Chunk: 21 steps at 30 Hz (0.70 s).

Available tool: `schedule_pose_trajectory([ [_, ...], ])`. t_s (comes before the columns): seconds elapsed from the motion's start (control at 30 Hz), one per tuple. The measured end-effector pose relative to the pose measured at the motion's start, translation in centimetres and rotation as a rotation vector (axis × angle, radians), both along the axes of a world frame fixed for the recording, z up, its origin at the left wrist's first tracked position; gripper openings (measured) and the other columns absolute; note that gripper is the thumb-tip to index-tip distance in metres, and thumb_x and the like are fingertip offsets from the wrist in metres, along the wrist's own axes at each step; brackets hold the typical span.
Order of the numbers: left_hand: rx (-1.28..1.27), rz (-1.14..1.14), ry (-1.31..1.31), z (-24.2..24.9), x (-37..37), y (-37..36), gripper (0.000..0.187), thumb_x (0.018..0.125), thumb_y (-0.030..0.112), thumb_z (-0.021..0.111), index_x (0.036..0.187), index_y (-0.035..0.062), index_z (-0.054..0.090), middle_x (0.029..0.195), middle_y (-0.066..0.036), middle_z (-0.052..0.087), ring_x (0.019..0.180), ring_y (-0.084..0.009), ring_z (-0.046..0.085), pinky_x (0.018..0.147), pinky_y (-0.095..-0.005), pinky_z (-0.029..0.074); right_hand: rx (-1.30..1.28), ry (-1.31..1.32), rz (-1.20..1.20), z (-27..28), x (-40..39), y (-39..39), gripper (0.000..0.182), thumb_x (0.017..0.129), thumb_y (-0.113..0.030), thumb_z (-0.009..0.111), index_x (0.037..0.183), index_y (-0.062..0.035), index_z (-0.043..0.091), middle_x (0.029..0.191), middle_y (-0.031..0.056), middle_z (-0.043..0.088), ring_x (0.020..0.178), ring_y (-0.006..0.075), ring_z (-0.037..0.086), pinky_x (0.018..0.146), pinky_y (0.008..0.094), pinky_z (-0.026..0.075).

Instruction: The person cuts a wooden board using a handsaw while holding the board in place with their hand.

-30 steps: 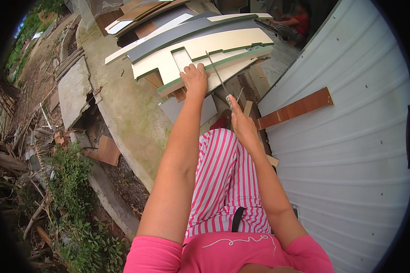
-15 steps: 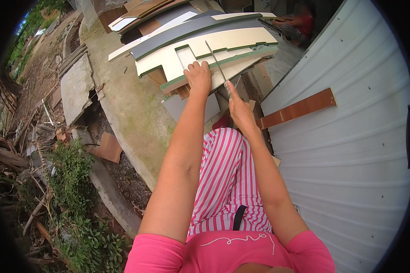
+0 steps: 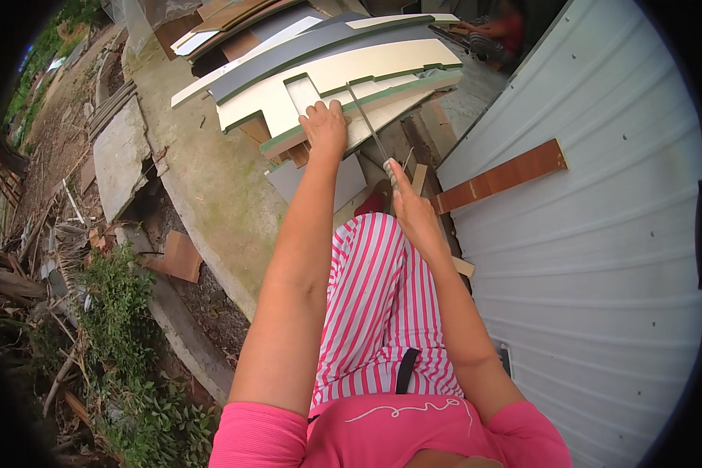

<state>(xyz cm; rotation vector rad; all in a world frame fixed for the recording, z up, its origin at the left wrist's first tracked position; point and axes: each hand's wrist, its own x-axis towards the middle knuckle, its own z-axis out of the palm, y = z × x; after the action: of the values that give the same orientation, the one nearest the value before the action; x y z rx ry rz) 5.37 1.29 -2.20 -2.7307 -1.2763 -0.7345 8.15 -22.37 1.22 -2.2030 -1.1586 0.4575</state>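
A white board with green edges and a rectangular cutout [image 3: 394,76] lies on a stack of panels at the top. My left hand [image 3: 325,129] grips its near edge beside the cutout, fingers bent over the top. In my right hand [image 3: 410,201], closed round a pale wrapped handle, is a hand saw [image 3: 369,122] with a long thin blade. The blade lies across the board's near edge, just right of my left hand, its tip pointing away from me. Its teeth are too small to make out.
Grey and white panels [image 3: 288,70] are stacked behind the board. At right, a brown wooden strip [image 3: 499,178] lies against corrugated metal sheeting [image 3: 593,257]. A person in red [image 3: 503,35] sits in the far background. Plants [image 3: 125,320] and broken concrete [image 3: 122,160] border the left side.
My right hand has drawn the saw back toward my body, so the blade tip reaches less far over the board. My left hand keeps its place on the board; the view shifted slightly.
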Motion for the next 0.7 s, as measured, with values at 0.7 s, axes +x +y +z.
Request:
schedule_pose_trajectory([
  [0.7, -0.066, 0.005, -0.001, 0.5, 0.0, -0.3, 0.029, 0.08, 0.029, 0.065, 0.098, 0.0089, 0.055, 0.096, -0.013, 0.055, 0.094, -0.0303, 0.053, 0.078, -0.0475, 0.038, -0.016, -0.007, 0.003, 0.1, -1.1, -1.0, 0.055, 0.094, -0.015, 0.038, 0.144, -0.0264, 0.019, 0.089, 0.029, 0.061, 0.083, 0.0461, 0.059, 0.074, 0.0523, 0.043],
])
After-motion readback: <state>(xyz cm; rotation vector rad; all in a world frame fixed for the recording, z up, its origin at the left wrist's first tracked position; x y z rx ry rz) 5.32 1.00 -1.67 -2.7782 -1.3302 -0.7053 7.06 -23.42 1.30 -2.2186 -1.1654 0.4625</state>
